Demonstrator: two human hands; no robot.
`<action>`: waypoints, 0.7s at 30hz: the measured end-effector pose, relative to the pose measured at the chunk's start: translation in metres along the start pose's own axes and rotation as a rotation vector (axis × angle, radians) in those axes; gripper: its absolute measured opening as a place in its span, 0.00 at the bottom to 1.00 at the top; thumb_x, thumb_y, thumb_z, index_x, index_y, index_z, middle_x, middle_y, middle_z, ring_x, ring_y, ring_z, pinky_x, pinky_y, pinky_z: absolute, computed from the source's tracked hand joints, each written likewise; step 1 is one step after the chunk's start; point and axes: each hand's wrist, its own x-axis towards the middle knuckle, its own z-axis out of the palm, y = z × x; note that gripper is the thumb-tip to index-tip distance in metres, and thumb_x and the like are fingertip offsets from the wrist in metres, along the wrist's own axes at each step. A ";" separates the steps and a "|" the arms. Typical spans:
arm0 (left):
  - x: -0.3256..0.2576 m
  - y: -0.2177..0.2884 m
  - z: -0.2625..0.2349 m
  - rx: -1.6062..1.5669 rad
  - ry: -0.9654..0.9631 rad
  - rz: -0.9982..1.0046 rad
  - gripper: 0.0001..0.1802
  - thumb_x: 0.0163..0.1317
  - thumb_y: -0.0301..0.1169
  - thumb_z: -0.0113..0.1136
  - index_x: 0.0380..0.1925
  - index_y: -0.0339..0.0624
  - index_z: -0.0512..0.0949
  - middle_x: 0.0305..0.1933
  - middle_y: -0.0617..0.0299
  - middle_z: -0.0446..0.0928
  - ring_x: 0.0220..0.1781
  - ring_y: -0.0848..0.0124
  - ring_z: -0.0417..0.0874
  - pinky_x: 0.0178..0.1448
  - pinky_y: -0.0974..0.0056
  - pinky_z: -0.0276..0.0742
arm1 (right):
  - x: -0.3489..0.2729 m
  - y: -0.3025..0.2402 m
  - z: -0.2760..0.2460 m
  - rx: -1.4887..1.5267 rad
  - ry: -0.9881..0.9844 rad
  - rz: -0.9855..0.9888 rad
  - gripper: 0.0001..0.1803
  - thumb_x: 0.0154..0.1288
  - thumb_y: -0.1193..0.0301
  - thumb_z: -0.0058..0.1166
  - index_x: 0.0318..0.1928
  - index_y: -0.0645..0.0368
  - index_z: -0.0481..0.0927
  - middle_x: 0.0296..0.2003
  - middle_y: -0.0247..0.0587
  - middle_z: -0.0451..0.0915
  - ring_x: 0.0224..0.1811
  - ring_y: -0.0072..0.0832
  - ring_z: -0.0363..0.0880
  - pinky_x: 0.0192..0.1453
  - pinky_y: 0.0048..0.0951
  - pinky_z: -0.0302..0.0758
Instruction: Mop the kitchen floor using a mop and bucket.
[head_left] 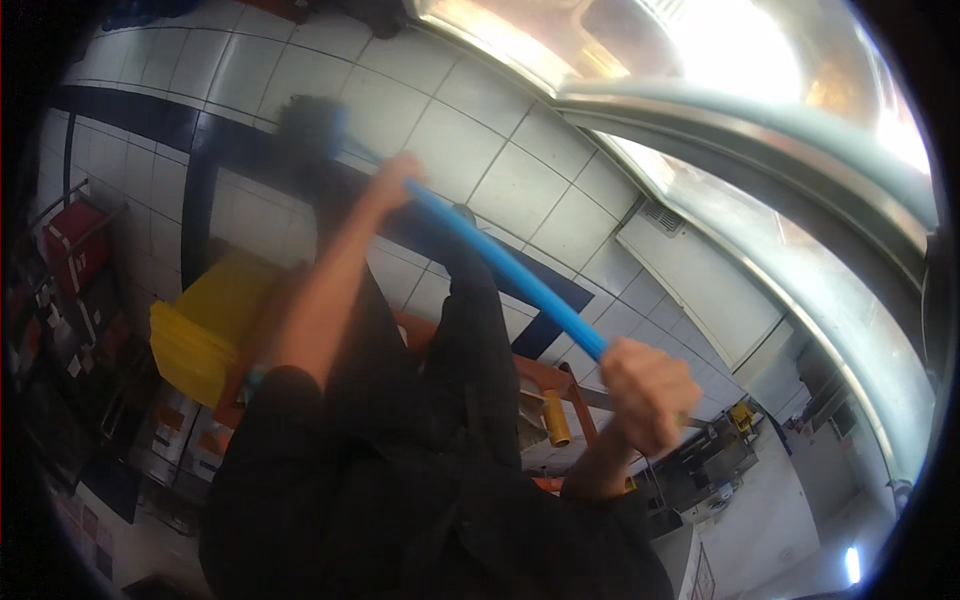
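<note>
Across the middle runs a broom [505,265] with a blue pole, slanting from upper left to lower right. My left hand [393,187] is closed around the pole near its head end, slightly blurred. Higher up the pole, my right hand [648,395] wraps its fingers round the blue end in a fist. The broom's blue head [335,130] and dark bristles are smeared by motion, low over the tiled floor [490,110], and whether they touch it I cannot tell. Part of the floor behind my arms and dark clothes is hidden.
On the right, a glass-fronted metal case [760,130] curves along the floor. A yellow bin or bag-like object [205,330] stands at my left, with a red box [75,240] farther left. Behind me are an orange-brown wooden frame [545,375] and a yellowish roll [556,418].
</note>
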 end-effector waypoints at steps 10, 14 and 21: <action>0.119 0.257 0.293 -0.454 0.014 0.336 0.11 0.47 0.35 0.61 0.12 0.46 0.74 0.20 0.60 0.71 0.29 0.61 0.77 0.33 0.58 0.73 | -0.069 -0.123 -0.076 -0.340 -0.055 -0.132 0.19 0.59 0.70 0.44 0.11 0.49 0.63 0.07 0.28 0.63 0.06 0.18 0.58 0.13 0.21 0.56; 0.124 0.267 0.347 -0.455 -0.036 0.375 0.09 0.48 0.35 0.63 0.14 0.46 0.79 0.21 0.59 0.73 0.32 0.62 0.78 0.36 0.58 0.76 | -0.058 -0.100 -0.060 -0.532 -0.256 0.029 0.18 0.62 0.72 0.44 0.14 0.49 0.66 0.13 0.35 0.71 0.11 0.25 0.66 0.16 0.26 0.63; 0.093 0.255 0.280 -0.630 -0.079 0.168 0.08 0.47 0.31 0.63 0.14 0.42 0.78 0.27 0.57 0.74 0.32 0.60 0.78 0.37 0.58 0.75 | -0.016 -0.085 -0.035 -0.197 -0.616 0.045 0.20 0.65 0.69 0.43 0.14 0.50 0.65 0.14 0.36 0.70 0.12 0.26 0.68 0.15 0.27 0.62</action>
